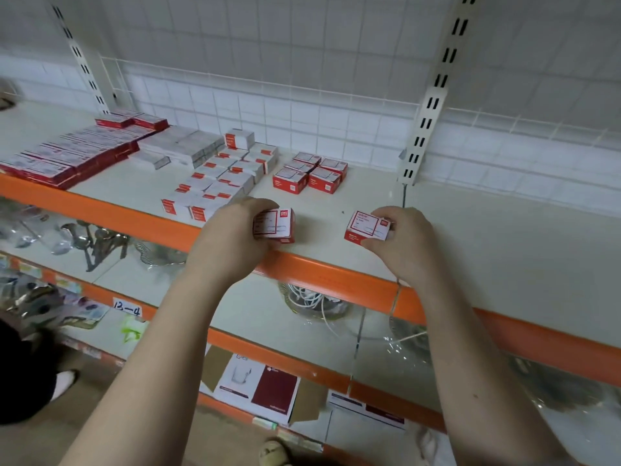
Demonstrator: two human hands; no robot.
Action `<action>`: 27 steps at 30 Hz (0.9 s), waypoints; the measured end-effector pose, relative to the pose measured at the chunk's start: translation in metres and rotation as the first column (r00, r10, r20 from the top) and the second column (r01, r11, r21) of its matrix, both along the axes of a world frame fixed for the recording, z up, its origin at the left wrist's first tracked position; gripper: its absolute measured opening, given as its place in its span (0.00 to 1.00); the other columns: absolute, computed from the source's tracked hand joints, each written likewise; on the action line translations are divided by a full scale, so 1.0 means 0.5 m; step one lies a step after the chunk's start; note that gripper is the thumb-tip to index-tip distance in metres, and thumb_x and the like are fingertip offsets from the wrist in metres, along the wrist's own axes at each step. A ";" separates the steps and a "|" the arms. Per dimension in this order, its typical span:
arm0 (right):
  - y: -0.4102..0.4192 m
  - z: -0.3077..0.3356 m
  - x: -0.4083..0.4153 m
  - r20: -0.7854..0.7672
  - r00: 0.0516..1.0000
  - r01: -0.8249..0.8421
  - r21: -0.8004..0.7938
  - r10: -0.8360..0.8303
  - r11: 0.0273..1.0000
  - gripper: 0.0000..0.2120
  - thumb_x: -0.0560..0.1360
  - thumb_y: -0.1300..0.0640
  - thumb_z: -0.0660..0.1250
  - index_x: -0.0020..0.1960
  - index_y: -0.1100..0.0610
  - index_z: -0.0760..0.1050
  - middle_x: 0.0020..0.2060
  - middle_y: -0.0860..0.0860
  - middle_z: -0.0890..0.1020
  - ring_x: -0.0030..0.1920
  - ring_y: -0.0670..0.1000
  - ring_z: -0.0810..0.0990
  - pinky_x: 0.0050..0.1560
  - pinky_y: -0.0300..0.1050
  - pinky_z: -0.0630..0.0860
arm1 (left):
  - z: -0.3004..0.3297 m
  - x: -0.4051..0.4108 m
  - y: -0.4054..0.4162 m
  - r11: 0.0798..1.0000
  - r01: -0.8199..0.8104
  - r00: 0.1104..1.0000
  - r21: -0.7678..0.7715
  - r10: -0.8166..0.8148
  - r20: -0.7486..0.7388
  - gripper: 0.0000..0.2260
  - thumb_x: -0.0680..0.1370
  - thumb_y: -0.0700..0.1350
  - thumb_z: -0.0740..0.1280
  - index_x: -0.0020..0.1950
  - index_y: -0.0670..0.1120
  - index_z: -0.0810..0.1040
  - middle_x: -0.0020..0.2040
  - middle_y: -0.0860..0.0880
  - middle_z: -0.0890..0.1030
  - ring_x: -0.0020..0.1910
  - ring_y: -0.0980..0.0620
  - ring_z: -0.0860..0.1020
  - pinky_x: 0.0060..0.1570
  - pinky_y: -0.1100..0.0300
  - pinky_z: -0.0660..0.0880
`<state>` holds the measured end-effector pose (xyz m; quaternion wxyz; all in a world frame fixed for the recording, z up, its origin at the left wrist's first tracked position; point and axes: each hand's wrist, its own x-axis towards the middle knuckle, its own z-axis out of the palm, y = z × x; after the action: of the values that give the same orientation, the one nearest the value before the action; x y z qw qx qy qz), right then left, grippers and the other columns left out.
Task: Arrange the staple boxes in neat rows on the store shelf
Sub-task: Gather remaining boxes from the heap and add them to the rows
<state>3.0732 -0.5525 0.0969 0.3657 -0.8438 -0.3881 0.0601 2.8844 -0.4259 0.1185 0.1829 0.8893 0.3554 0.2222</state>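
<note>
I hold 2 staple boxes above the shelf's orange front edge (336, 275), arms reaching forward. My left hand (232, 237) grips 1 box (274, 225), fingers curled round it. My right hand (403, 242) pinches the other box (366, 227). A block of 4 red boxes (309, 176) sits behind.

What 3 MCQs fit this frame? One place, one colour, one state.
1. Where is the red four-box cluster relative to the hands?
A. behind them on the shelf
B. on the floor
C. one shelf below

2. Colour of the shelf's front edge?
A. blue
B. orange
C. green

3. What does each hand hold?
A. nothing
B. a pen
C. one staple box

A: it sits farther back.
B: the lip is orange.
C: left hand grips a box, right hand another.
</note>
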 end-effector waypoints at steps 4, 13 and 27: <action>0.096 0.004 0.022 -0.018 1.000 -0.019 -0.014 0.019 1.000 0.22 0.66 0.57 0.75 0.59 0.51 0.76 0.55 0.55 0.77 0.50 0.53 0.79 0.53 0.47 0.76 | 0.008 0.025 0.060 0.999 0.031 0.999 0.025 -0.031 -0.017 0.21 0.69 0.39 0.73 0.61 0.49 0.77 0.56 0.48 0.77 0.55 0.47 0.75 0.53 0.55 0.71; 0.239 0.028 0.039 0.007 0.999 -0.033 -0.127 0.035 0.991 0.26 0.67 0.58 0.74 0.64 0.56 0.74 0.58 0.56 0.77 0.59 0.55 0.74 0.58 0.49 0.74 | 0.016 0.093 0.178 0.997 0.079 0.981 0.001 -0.078 -0.178 0.24 0.70 0.42 0.73 0.65 0.50 0.74 0.60 0.49 0.72 0.58 0.49 0.73 0.53 0.60 0.68; 0.248 0.035 0.003 0.006 0.977 0.211 -0.055 -0.211 0.976 0.10 0.73 0.57 0.69 0.53 0.58 0.77 0.36 0.43 0.76 0.42 0.48 0.76 0.41 0.39 0.69 | -0.007 0.132 0.263 0.976 0.213 0.946 -0.051 -0.219 -0.239 0.22 0.71 0.47 0.71 0.65 0.51 0.73 0.59 0.49 0.74 0.59 0.49 0.73 0.53 0.60 0.68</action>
<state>3.0746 -0.4283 0.1143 0.3463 -0.8902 -0.2944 0.0315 2.9503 -0.2942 0.1150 0.1721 0.9411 0.2784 0.0856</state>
